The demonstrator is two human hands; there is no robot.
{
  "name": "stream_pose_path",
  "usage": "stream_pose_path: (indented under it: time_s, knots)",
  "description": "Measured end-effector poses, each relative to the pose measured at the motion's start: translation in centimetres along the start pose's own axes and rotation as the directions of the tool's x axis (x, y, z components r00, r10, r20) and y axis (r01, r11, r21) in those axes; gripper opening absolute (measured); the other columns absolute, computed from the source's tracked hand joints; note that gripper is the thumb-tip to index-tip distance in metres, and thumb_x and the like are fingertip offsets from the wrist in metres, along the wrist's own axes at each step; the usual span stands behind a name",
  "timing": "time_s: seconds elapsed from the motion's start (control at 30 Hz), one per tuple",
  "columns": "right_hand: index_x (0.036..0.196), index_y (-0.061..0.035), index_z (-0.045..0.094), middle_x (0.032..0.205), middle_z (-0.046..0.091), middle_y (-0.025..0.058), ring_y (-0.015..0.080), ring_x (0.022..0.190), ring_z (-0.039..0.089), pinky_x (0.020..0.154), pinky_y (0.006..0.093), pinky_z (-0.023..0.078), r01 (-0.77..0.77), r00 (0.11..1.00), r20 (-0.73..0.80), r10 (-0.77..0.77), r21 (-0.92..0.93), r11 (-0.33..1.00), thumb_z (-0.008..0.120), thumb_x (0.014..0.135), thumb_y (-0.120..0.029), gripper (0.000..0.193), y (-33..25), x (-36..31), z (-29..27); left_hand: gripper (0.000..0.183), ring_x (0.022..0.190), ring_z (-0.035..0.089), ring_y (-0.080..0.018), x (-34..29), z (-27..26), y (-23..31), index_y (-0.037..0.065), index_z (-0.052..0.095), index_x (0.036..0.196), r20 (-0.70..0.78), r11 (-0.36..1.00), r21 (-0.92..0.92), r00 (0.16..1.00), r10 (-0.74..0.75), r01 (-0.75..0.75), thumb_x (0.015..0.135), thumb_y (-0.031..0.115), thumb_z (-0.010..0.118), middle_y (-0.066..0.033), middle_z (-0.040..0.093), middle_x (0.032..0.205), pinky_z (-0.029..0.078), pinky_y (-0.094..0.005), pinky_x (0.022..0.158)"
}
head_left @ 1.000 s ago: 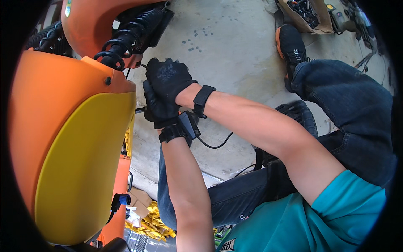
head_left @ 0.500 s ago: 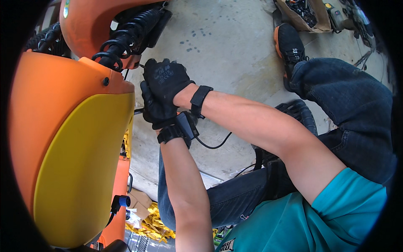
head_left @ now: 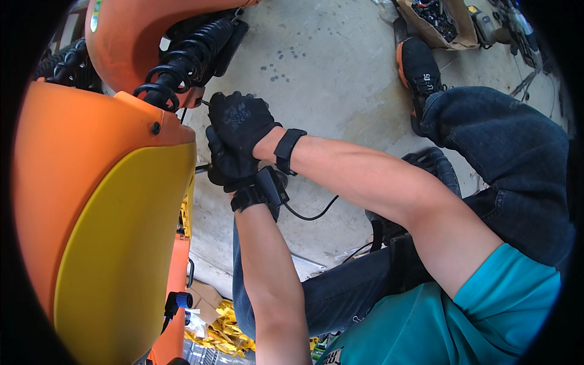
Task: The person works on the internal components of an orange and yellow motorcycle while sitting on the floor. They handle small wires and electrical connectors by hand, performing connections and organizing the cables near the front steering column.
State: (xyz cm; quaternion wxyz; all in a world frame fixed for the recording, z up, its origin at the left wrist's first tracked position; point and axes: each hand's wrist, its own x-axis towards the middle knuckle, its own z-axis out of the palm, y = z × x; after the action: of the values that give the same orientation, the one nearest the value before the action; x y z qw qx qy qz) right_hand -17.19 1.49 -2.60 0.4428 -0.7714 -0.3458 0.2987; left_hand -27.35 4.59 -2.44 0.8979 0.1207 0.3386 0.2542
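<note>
In a black work glove, my right hand (head_left: 242, 125) is curled with its fingers away from view, beside the lower end of a black coil-spring shock absorber (head_left: 173, 78). A thin rod (head_left: 205, 103) runs from its fingers toward the orange bracket (head_left: 193, 96) there. Right below it, touching it, my left hand (head_left: 228, 161), gloved in black too, is closed. A dark rod (head_left: 202, 168) sticks out from its fingers toward the orange and yellow body panel (head_left: 121, 243) on the left. The gloves hide what lies between the palms.
An orange curved fender (head_left: 128, 48) rises at upper left. A blue-capped connector (head_left: 181, 300) hangs by the panel. Yellow crinkled material (head_left: 222, 334) lies at the bottom. An open carton (head_left: 447, 21) of small dark parts and a power tool (head_left: 490, 27) stand at upper right.
The whole view has shifted slightly, so the panel, shock absorber and hands sit a little lower in the picture. Both hands keep nearly the same closed pose beside the bracket.
</note>
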Motion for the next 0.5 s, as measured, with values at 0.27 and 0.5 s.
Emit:
stream_pose_path:
  time_s: [0.27,0.5]
  knots:
    - [0.096,-0.0011,0.059,0.085,0.069,0.0191,0.0367,0.078,0.068,0.066,0.0441,0.054,0.144,0.983,0.097,-0.153,0.091,0.985,0.061,0.086,-0.022,0.023,1.0,0.7,-0.8,0.045,0.127,0.05,-0.025,0.4,0.2,0.6,0.008,0.045,0.141,-0.088,0.976,0.201,0.991,0.099,-0.08,0.102,0.029,0.052,-0.012,0.051,0.141,0.039,-0.0401,0.109]
    - [0.106,-0.0024,0.062,0.093,0.068,0.02,0.0379,0.091,0.066,0.078,0.0417,0.053,-0.348,0.926,0.375,0.046,0.798,0.492,0.07,0.079,-0.017,0.031,3.0,1.8,0.0,0.025,0.09,0.066,-0.0288,6.1,1.9,-0.4,0.011,0.057,0.111,0.047,-0.374,0.919,0.907,0.418,0.124,0.09,0.022,0.064,-0.0122,0.065,0.098,0.049,-0.04,0.077]
